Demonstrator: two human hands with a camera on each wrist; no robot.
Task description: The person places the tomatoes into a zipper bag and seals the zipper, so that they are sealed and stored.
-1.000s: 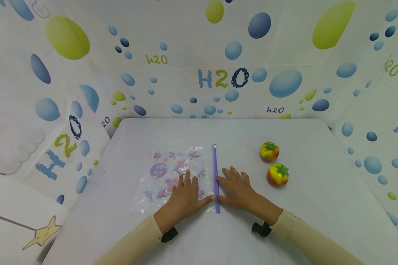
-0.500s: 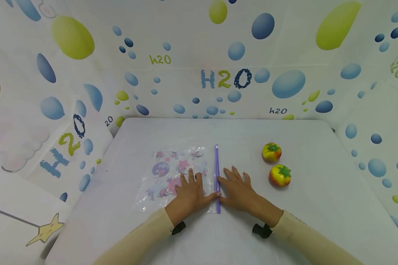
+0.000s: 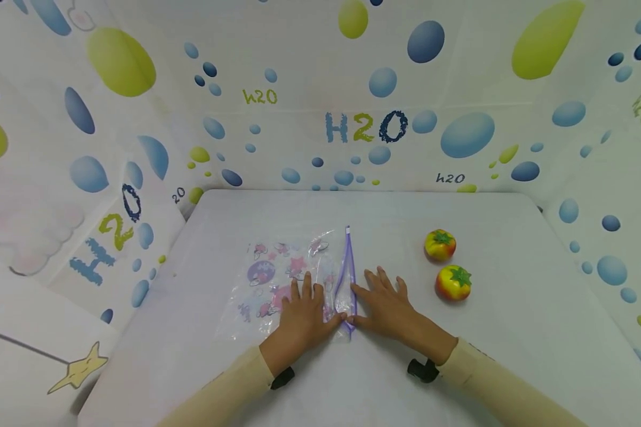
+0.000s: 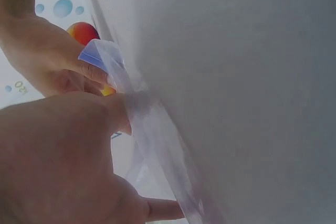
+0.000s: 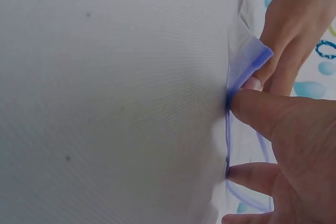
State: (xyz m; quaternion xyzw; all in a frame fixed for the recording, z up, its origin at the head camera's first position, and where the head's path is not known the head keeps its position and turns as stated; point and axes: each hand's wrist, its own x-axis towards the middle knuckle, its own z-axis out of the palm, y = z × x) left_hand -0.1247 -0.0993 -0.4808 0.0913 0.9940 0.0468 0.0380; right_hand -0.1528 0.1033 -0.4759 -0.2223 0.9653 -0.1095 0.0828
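Note:
A clear zip bag (image 3: 260,273) printed with pink and purple figures lies flat on the table, its purple zip edge facing right. The mouth is parted, with a narrow gap between the two purple strips. My left hand (image 3: 301,317) rests on the bag with fingers spread, its thumb at the left strip. Against the right strip, my right hand (image 3: 387,305) presses its thumb and index fingertip, the other fingers lying relaxed. In the right wrist view, the purple strip (image 5: 257,66) folds up beside both thumbs. Nothing shows inside the bag.
Two yellow-red toy fruits with green leafy tops stand right of the hands: a far fruit (image 3: 440,245) and a nearer fruit (image 3: 453,283). The white table (image 3: 486,356) backs onto a curtain (image 3: 299,71) with blue and green dots.
The two purple strips, together before, have come apart into a gap. My left thumb has drawn back slightly left with the upper strip; the right hand has barely moved.

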